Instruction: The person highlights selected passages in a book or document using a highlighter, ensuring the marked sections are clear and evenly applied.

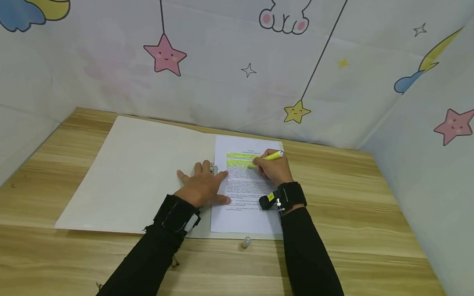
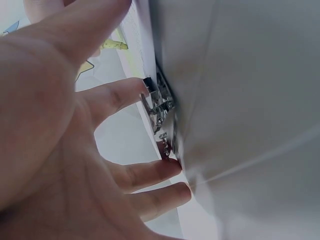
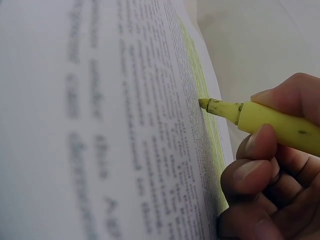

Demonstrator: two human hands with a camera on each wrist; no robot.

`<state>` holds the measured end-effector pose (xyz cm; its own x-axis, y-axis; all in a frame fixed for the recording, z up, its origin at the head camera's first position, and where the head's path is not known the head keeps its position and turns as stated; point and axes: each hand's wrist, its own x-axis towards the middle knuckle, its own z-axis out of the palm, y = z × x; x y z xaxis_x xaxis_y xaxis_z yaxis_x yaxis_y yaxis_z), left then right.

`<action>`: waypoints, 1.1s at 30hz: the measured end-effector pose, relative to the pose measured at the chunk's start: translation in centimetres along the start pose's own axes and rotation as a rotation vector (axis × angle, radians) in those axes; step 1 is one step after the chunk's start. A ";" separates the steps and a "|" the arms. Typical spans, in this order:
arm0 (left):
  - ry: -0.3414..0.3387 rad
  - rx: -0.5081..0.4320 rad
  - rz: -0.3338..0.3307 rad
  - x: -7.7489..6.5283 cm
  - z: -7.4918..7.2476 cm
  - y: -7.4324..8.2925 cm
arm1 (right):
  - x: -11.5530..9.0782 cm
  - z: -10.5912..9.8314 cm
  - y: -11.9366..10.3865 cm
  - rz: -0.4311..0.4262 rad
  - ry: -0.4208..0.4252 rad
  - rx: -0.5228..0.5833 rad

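Printed sheet (image 1: 245, 221), right of centre, seems steadied by the spread-fingered left hand (image 1: 200, 189) while the right hand (image 1: 277, 168) pinches a highlighter (image 1: 275, 156).

Left forearm (image 1: 146, 264): toward 1 o'clock; left hand (image 1: 202, 185) palm down, fingers spread. Right forearm (image 1: 311, 256): toward nearly 12 o'clock; right hand (image 1: 277, 168) at the left's 3 o'clock, fingers curled, pinching.

The tabletop (image 1: 357, 213) has a light yellow-brown wood-grain surface, its streaks running mostly left to right. An open white folder (image 1: 133, 171) lies flat on it, spread from the left to the middle, its far edge close to the tabletop's far edge. A small, pale, cap-like piece (image 1: 246, 242) lies just beside the folder's near edge.
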<state>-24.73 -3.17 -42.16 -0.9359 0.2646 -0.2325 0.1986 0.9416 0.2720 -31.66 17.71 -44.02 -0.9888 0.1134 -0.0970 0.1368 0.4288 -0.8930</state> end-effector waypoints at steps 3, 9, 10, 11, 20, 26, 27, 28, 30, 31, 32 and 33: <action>0.003 -0.001 0.001 0.0 0.0 0.0 | 0.2 0.0 0.1 0.009 0.006 -0.002; 0.005 0.002 0.000 -0.1 -0.1 0.0 | 0.4 -0.1 0.3 0.003 0.006 0.014; 0.003 0.003 0.000 -0.1 -0.1 0.1 | 0.4 -0.1 0.4 0.002 0.007 0.016; 0.002 0.004 0.000 -0.1 -0.1 0.1 | 0.4 -0.1 0.4 0.001 0.007 0.018; -0.004 0.001 0.000 -0.1 0.0 -0.1 | 0.4 -0.2 0.5 0.012 0.022 0.014; 0.000 -0.002 -0.001 -0.1 0.0 -0.2 | 0.3 -0.4 0.5 0.000 0.013 0.008; 0.002 -0.004 0.003 -0.1 0.0 -0.1 | 0.2 -0.4 0.5 0.000 0.013 0.001; 0.003 -0.006 0.007 -0.2 0.0 -0.1 | 0.2 -0.5 0.5 -0.002 0.012 -0.005; 0.006 -0.009 0.014 -0.2 -0.1 -0.1 | 0.1 -0.6 0.5 -0.005 0.012 -0.013; 0.008 -0.010 0.018 -0.3 -0.1 -0.1 | 0.1 -0.6 0.5 -0.007 0.013 -0.019; 0.010 -0.010 0.021 -0.3 -0.1 -0.1 | 0.1 -0.6 0.5 -0.010 0.014 -0.027; 0.014 -0.012 0.024 -0.3 -0.1 -0.1 | 0.1 -0.7 0.5 -0.011 0.016 -0.033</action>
<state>-24.51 -3.42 -42.01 -0.9350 0.2837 -0.2128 0.2173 0.9325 0.2884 -31.60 18.54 -44.18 -0.9892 0.1227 -0.0796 0.1277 0.4596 -0.8789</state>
